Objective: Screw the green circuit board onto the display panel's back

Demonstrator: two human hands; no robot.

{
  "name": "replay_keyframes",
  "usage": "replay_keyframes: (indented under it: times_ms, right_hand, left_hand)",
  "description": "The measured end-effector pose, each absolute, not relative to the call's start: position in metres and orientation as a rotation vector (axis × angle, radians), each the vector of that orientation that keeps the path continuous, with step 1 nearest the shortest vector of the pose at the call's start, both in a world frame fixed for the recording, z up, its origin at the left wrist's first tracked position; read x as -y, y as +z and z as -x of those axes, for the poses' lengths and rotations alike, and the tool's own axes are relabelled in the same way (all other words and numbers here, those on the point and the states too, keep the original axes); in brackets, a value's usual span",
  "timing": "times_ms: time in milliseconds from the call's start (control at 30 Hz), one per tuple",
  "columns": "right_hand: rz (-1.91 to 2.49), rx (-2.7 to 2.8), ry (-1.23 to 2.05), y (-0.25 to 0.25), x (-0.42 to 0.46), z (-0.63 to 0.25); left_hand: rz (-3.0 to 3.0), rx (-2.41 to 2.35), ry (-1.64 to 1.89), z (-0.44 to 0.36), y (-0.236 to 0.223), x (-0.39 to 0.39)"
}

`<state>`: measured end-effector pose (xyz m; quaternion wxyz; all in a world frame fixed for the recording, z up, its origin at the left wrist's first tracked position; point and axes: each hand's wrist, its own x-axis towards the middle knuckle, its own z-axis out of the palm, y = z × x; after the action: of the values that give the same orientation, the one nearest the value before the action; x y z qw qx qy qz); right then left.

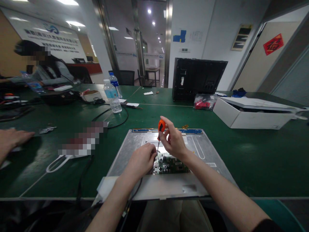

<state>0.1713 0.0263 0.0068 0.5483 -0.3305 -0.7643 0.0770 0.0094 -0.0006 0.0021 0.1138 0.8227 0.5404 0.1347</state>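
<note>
A silver metal monitor back panel point(135, 146) lies flat on the green table in front of me. A green circuit board point(170, 164) sits on its near middle. My right hand point(172, 140) is closed round an orange-handled screwdriver point(161, 126), held upright with its thin shaft pointing down at the board's left edge. My left hand point(141, 159) rests on the panel beside the shaft, fingers curled and pinched near the tip; what they hold is hidden. A blue strip point(190, 131) runs along the panel's far edge.
A white box point(248, 117) lies at the right, a black monitor shell point(198, 79) and red bag point(204, 101) behind it. Two water bottles point(112, 96) and a black cable point(118, 120) stand left of centre. Another person's hand point(12, 138) rests far left; a seated person point(41, 66) beyond.
</note>
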Motion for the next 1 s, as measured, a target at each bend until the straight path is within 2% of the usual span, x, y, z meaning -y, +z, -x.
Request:
replay_keyframes:
  times_ms: [500,800,1000]
  right_hand:
    - [0.774,1.829,0.233,0.008,-0.025,-0.172]
    - [0.77,1.77,0.155,0.004,-0.03,-0.172]
    - [0.788,1.79,0.232,0.019,-0.03,-0.184]
  left_hand:
    - [-2.421,-1.569,0.42,-0.008,0.0,-0.001]
    - [-2.416,-1.581,0.396,-0.008,0.001,0.0]
    - [-2.412,-1.583,0.381,-0.009,0.002,0.0]
